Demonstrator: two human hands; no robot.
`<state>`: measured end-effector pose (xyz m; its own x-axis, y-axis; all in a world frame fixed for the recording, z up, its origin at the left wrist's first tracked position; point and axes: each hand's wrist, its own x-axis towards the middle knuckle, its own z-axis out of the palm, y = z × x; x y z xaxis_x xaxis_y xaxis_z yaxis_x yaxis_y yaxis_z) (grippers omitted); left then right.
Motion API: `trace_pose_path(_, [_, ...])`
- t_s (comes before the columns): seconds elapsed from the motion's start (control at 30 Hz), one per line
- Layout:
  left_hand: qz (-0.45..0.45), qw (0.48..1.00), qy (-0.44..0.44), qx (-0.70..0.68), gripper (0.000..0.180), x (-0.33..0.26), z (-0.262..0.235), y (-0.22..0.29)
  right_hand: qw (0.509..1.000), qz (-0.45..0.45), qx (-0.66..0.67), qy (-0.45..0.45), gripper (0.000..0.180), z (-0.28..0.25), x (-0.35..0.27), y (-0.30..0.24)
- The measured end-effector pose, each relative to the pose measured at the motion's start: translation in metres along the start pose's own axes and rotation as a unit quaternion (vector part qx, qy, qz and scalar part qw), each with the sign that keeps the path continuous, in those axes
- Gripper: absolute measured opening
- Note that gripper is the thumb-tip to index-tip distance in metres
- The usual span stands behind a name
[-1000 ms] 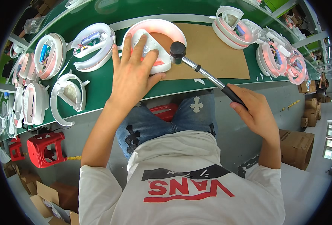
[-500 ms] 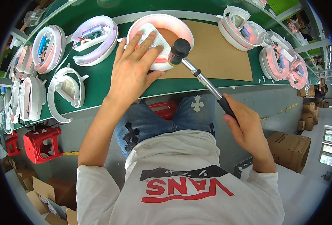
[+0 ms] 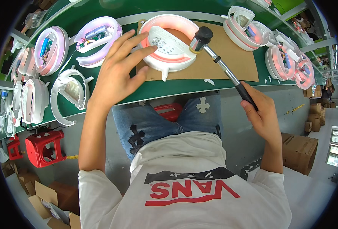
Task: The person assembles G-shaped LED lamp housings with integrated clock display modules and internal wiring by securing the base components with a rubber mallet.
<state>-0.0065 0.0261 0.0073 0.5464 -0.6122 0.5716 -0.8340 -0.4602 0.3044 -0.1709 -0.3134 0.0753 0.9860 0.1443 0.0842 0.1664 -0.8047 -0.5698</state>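
Ring shell point(image 3: 169, 42), white over pink, lay on the cardboard mat point(image 3: 230, 61) on the green bench point(image 3: 100, 99), left hand point(image 3: 117, 74) open with fingertips steadying its rim, right hand point(image 3: 262, 114) clenched on the mallet point(image 3: 218, 57), its head at the ring's right edge; shell looked light, rigid, crackable, best held by the rim.

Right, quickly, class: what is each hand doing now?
Left hand: open, fingers on the ring.
Right hand: closed on the mallet.
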Motion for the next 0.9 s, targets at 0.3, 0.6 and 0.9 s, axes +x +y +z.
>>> trace_pose_path(0.3, [0.006, 0.998, 0.055, 0.007, 0.04, 0.009, 0.042, 0.019, 1.0, 0.007, -0.005, -0.03, 0.043, -0.005, -0.011, -0.018])
trace_pose_path(0.6, [0.006, 0.997, 0.074, -0.012, 0.041, 0.005, 0.049, 0.013, 0.999, -0.021, -0.003, 0.039, 0.045, -0.017, -0.013, -0.024])
trace_pose_path(0.9, [0.041, 0.996, 0.082, 0.014, 0.042, 0.007, 0.048, 0.014, 0.995, -0.057, -0.065, 0.041, 0.047, 0.013, -0.024, -0.033])
